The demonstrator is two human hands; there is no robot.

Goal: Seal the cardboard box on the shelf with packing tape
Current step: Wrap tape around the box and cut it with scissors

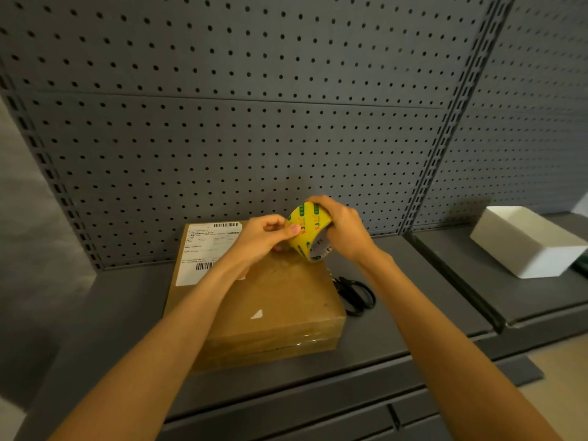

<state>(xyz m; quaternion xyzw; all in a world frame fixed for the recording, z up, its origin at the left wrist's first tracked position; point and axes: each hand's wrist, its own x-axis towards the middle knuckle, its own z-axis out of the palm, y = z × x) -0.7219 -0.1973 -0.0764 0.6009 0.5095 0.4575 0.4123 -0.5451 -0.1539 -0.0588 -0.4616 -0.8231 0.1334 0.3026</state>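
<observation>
1 cardboard box [273, 300] on shelf [413, 313]; left hand [264, 237] & right hand [343, 230] grip 1 tape roll [307, 229].

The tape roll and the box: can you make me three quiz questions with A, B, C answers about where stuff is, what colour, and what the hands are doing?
1. Where are the scissors?
A. on the box
B. on the shelf, right of the box
C. in the white tub

2. What colour is the tape roll?
A. yellow
B. blue
C. red

3. Which hand grips the roll?
A. neither
B. left only
C. right, while left picks at it

Answers: B, they lie beside the box; A, yellow with green print; C, the right hand wraps it and the left hand pinches its surface.
</observation>
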